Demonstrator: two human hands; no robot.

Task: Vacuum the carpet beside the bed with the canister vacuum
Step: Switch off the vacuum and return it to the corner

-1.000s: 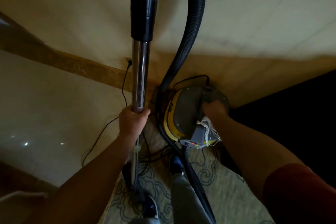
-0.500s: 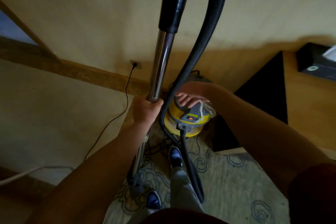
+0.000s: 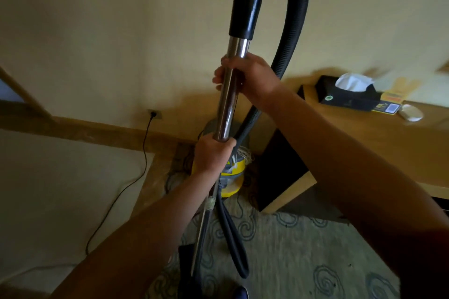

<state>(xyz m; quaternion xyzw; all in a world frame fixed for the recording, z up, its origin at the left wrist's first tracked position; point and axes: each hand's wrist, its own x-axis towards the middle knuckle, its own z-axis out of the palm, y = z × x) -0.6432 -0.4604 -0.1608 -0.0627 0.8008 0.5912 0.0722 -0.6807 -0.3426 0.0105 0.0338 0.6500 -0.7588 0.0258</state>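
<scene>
Both hands grip wand [image 3: 227, 104] | left hand [image 3: 213, 154] | right hand [image 3: 252, 77] | swirl-patterned carpet [image 3: 303, 245] | cream wall [image 3: 97, 31]

hands 2 [image 3: 215, 153] [image 3: 252, 77] | canister vacuum 1 [image 3: 230, 177] | tissue box 1 [image 3: 349, 94] | wall socket 1 [image 3: 154, 114]

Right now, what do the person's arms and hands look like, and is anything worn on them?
Both forearms are bare, with no watch, bracelet or glove visible. The left hand and the right hand show no rings that I can make out in the dim light. A dark reddish sleeve covers the right upper arm at the lower right edge of the picture. No sleeve shows on the left arm.
</scene>
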